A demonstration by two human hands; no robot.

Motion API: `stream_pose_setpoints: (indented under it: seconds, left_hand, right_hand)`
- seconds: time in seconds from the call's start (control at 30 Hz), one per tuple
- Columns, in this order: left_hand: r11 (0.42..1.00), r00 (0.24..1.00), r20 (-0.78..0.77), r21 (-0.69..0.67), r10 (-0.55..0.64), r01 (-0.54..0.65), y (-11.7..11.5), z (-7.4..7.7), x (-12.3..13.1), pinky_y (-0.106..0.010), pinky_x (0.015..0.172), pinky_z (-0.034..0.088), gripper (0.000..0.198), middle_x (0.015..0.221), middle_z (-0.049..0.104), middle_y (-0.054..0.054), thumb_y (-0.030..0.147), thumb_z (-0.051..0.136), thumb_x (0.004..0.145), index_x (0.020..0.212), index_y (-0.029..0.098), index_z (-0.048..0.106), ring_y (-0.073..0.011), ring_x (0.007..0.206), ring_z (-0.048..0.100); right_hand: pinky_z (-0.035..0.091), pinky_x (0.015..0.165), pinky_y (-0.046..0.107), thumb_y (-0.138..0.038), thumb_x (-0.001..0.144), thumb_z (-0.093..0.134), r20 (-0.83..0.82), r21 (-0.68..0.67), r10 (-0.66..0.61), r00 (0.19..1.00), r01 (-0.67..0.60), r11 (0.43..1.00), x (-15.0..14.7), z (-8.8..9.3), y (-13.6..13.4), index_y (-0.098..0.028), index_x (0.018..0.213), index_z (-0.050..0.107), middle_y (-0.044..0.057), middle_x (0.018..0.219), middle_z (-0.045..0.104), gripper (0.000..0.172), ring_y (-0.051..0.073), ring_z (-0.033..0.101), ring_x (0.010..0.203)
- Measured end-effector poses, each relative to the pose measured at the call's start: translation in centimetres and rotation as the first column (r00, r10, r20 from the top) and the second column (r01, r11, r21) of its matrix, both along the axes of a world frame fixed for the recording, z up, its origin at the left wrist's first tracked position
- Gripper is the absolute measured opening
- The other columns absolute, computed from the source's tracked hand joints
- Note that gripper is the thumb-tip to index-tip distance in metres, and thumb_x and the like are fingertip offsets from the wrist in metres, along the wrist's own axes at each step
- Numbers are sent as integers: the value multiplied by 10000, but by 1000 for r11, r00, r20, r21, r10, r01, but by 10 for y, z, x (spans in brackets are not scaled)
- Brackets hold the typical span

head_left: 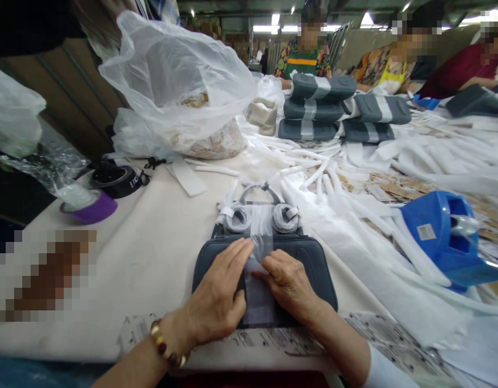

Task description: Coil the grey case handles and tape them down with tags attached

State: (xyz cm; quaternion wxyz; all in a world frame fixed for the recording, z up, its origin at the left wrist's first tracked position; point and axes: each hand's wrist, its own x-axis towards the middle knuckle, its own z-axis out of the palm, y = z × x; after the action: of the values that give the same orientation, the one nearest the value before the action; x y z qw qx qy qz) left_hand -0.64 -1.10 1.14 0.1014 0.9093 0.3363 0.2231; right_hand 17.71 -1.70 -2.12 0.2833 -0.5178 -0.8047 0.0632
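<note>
A dark blue-grey bag (313, 261) lies flat in front of me, its handle and two wrapped rolled straps at the far end. A translucent plastic strip (259, 307) runs down its middle. My left hand (222, 285), with a beaded bracelet at the wrist, rests on the left side of the bag, fingers extended along the strip. On the right side, my right hand (291, 283) has its fingers curled, with thumb and forefinger pinching the strip's edge.
Stacked dark wrapped bags (309, 110) stand at the back. A blue tape dispenser (438, 231) is at right among white strips (365, 237). Large plastic bags (176, 81), a purple roll (91, 210) and a black roll (117, 180) are at left. Several people are across the table.
</note>
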Motion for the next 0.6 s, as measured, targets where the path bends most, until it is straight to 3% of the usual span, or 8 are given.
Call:
stream_pose_setpoints:
  seconds: [0.07, 0.13, 0.23, 0.37, 0.6]
  left_hand:
    - [982, 996, 84, 185, 6, -22, -11, -4, 0, -410, 980, 427, 480, 1167, 550, -169, 24, 431, 743, 1222, 53, 452, -245, 1167, 461]
    - [951, 996, 23, 298, -87, 76, -19, -12, 3, -362, 914, 473, 339, 1029, 611, -126, 37, 405, 806, 1116, 68, 539, -221, 1058, 524]
    - [938, 982, -122, 300, -141, 172, -23, -24, 10, -344, 892, 495, 319, 1025, 632, -127, 70, 347, 861, 1099, 52, 558, -220, 1062, 533]
    - [950, 979, -167, 269, -119, 161, -22, -31, 11, -353, 923, 487, 350, 1081, 617, -144, 59, 335, 856, 1142, 41, 536, -216, 1112, 514]
    - [937, 976, -200, 320, -80, 142, -24, -34, 8, -388, 933, 486, 443, 1211, 571, -177, 11, 352, 786, 1197, 46, 512, -269, 1180, 493]
  right_hand:
    - [300, 563, 235, -178, 831, 588, 6, -6, -2, 1000, 2, 1000, 0, -1, 0, -193, 612, 497, -17, 624, 516, 237, 123, 465, 623]
    - [295, 565, 236, -172, 817, 602, 16, -1, -15, 1000, 15, 1000, -1, -1, 0, -193, 602, 494, -17, 620, 518, 242, 123, 467, 625]
    - [295, 571, 235, -152, 795, 620, 32, -21, -42, 999, 43, 999, -2, 0, 0, -187, 590, 493, -15, 621, 533, 244, 122, 475, 629]
    - [295, 560, 224, -152, 809, 595, 39, -51, -70, 997, 72, 996, -3, 6, 0, -183, 583, 492, -19, 605, 524, 250, 109, 472, 590]
    - [292, 567, 229, -146, 804, 565, 55, -15, -266, 962, 267, 964, -8, 5, -3, -186, 600, 513, 1, 632, 545, 214, 123, 487, 605]
